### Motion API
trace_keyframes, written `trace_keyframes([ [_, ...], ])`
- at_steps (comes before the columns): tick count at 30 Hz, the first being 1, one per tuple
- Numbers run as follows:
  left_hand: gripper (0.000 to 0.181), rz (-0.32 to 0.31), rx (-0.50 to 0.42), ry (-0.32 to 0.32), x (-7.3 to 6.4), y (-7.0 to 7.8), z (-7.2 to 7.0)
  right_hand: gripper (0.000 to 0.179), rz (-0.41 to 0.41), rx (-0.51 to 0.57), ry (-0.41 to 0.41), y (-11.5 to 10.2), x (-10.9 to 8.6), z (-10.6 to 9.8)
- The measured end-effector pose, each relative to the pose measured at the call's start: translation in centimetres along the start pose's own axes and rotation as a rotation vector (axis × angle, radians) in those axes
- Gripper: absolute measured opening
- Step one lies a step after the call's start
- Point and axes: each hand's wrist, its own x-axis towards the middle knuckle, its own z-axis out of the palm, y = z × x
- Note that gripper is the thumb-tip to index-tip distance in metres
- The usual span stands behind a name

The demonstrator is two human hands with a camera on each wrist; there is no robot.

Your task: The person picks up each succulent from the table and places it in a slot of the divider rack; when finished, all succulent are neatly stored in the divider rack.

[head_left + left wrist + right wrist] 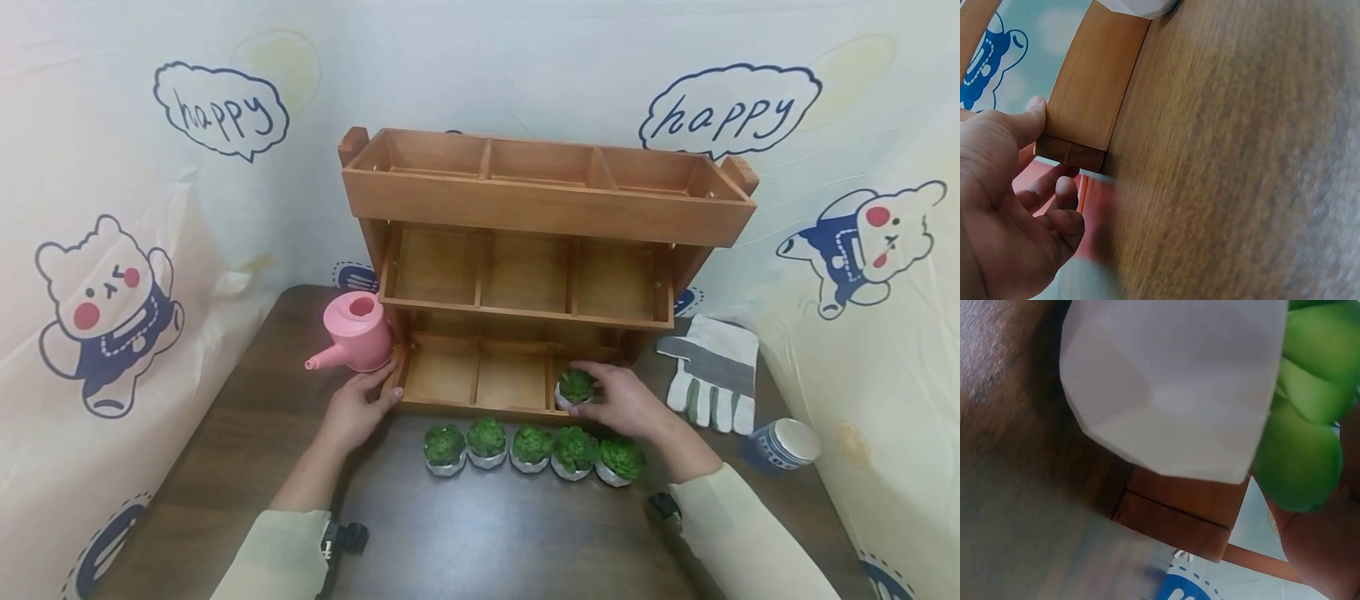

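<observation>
Now my right hand (624, 403) pinches a small green succulent (576, 384) in a white faceted pot (564, 401) at the bottom-right compartment (564, 358) of the brown wooden three-tier rack (543, 211), my left hand (357, 412) gripping its lower-left corner (1071, 152), and I'd say keep that pot level, nice and slow.

Over my feed I'm seeing a pink watering can (362, 335) standing on the desk (465, 542), a white-and-grey glove (714, 373) lying near a blue-patterned container (782, 447), and a cartoon-printed backdrop (480, 67) hanging behind.
</observation>
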Motion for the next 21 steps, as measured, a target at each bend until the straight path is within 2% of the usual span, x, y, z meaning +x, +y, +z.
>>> trace_keyframes([
  [6, 0.067, 0.014, -0.006, 0.001, 0.08, 0.01, 0.04, 0.067, -0.007, 0.007, -0.026, 0.30, -0.01, 0.28],
  [21, 0.066, -0.012, -0.016, -0.010, 0.00, 0.07, 0.08, 0.065, 0.013, 0.052, -0.060, 0.79, -0.66, 0.10],
])
